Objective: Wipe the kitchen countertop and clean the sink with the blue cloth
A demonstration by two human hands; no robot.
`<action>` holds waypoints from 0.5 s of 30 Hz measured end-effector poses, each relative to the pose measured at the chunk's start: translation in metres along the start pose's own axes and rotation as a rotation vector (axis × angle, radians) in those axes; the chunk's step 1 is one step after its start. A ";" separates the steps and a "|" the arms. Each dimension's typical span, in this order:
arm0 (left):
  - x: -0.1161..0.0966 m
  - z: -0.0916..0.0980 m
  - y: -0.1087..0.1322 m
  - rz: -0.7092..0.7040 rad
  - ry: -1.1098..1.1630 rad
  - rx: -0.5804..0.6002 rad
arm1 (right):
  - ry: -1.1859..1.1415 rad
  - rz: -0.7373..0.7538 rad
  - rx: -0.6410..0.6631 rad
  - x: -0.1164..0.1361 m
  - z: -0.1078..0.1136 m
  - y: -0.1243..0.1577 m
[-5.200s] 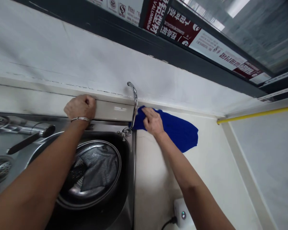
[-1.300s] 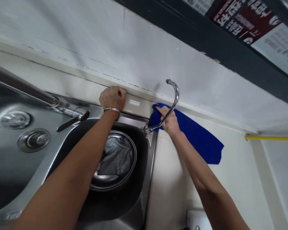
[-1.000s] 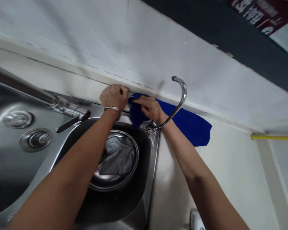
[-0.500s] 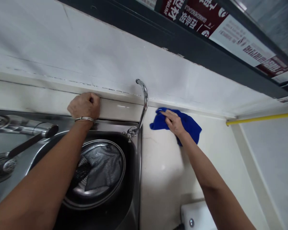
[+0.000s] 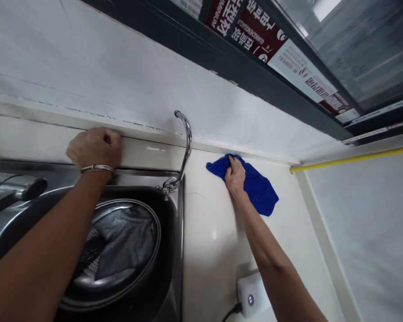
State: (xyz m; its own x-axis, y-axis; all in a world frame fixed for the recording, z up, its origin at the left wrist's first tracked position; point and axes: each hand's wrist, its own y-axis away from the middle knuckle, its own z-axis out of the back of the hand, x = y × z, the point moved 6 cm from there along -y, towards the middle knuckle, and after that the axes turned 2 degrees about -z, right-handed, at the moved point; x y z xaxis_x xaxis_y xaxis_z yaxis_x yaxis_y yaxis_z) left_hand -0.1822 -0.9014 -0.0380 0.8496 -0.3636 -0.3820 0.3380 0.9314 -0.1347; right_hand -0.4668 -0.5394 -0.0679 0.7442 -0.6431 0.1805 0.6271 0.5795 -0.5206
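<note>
My left hand (image 5: 96,147) is closed in a fist and rests on the pale ledge behind the sink, with a silver bangle at its wrist. No object shows in it. To the right of the sink, my right hand (image 5: 235,176) presses a blue cloth (image 5: 260,190) against the white countertop (image 5: 208,232), close to the wall. Its fingers are bent over the cloth near the left end. The rest of the cloth spreads out to the right of the hand, crumpled and partly flat. Some fingertips are hidden in the fabric.
A steel sink (image 5: 177,223) holds a round metal basin (image 5: 157,237) with a grey mesh cloth (image 5: 127,241) inside. A thin curved spout (image 5: 189,138) rises at its corner; a larger faucet (image 5: 27,187) stands left. A white box with a cord (image 5: 253,295), a yellow pipe (image 5: 352,158) and a window frame (image 5: 188,53) surround the counter.
My right hand has shifted a little along the counter with the cloth, whose right end now lies lower. My left fist stays on the ledge. The whole view has turned slightly right.
</note>
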 end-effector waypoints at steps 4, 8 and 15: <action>0.001 -0.001 -0.001 -0.004 0.007 -0.047 | 0.028 -0.045 0.042 0.024 -0.002 0.003; 0.002 -0.002 -0.003 0.016 0.011 -0.060 | -0.023 0.037 0.101 0.070 -0.008 0.003; 0.003 -0.003 -0.003 0.037 0.008 -0.050 | -0.208 0.200 0.271 0.157 -0.025 -0.016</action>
State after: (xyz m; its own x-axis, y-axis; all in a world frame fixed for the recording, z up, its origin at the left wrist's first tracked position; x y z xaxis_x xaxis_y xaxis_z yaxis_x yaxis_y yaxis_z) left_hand -0.1820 -0.9054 -0.0417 0.8578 -0.3288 -0.3951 0.2853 0.9439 -0.1662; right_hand -0.3656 -0.6624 -0.0518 0.8709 -0.4053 0.2779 0.4827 0.8119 -0.3284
